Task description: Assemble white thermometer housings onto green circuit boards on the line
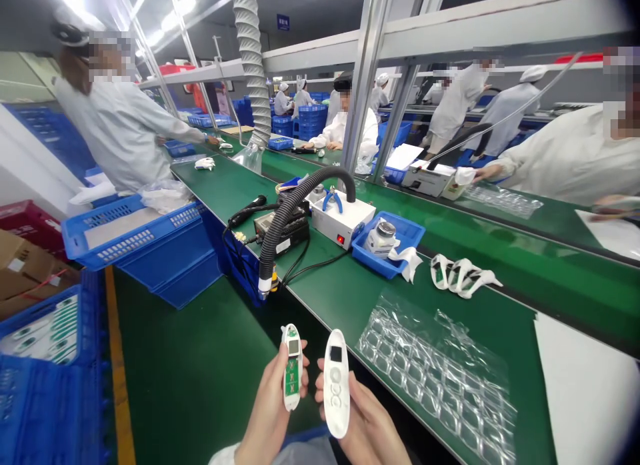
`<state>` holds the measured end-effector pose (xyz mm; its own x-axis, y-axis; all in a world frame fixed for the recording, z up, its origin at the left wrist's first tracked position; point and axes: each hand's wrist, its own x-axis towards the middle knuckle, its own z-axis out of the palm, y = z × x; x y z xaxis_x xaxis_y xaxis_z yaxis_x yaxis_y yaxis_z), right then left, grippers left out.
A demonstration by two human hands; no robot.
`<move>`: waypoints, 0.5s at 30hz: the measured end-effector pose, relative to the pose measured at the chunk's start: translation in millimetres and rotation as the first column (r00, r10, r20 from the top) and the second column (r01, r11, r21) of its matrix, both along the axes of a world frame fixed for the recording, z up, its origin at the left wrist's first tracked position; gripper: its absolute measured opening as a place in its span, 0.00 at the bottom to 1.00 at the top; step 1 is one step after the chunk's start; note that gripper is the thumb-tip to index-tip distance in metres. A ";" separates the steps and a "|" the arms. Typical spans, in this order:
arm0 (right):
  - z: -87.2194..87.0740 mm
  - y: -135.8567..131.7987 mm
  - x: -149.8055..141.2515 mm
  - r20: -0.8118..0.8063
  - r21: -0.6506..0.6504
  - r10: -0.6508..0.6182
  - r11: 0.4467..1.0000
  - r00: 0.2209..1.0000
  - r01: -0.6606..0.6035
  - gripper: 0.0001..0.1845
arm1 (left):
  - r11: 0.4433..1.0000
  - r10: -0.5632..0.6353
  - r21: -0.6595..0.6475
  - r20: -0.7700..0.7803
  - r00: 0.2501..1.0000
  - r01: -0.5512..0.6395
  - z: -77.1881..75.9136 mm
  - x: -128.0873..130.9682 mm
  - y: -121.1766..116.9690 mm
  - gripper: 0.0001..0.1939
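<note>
White shell (336, 388): gripped upright in the right hand (371, 418); whether its inner or outer face shows is hard to tell.
Board half (293, 380): gripped in the left hand (269, 400), green circuitry exposed.
Gap between pieces: near each other, not touching; the step looks like handling them opened.
Exposed circuitry: moving this piece calls for a rim grip, fingers off the board.
Desk (327, 292): beyond the hands, bearing a clear plastic sheet (430, 378).
Blue tray (371, 262): farther off, beside a white box (327, 228).
</note>
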<state>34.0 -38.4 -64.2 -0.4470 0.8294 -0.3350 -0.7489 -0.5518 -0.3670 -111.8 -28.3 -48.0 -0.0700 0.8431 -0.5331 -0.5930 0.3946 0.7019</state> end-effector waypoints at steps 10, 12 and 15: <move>6.0 -0.1 10.2 0.399 0.214 -0.070 0.977 0.914 -0.019 0.25 | 0.967 -0.140 0.155 -0.345 0.928 0.203 19.0 17.9 -3.1 0.17; 10.4 -0.2 12.7 0.465 0.274 -0.113 0.961 0.878 -0.021 0.26 | 0.936 -0.175 0.207 -0.426 0.888 0.284 20.5 27.4 -2.8 0.14; 15.5 -0.8 17.1 0.504 0.299 -0.151 0.954 0.850 -0.008 0.26 | 0.913 -0.181 0.228 -0.517 0.837 0.338 19.7 42.6 -0.9 0.12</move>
<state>51.1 -39.2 -48.7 -0.2106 0.9454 -0.2486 -0.4394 -0.3187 -0.8398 -69.2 -29.2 -28.4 -0.0032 0.9773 -0.2118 -0.0608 0.2112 0.9755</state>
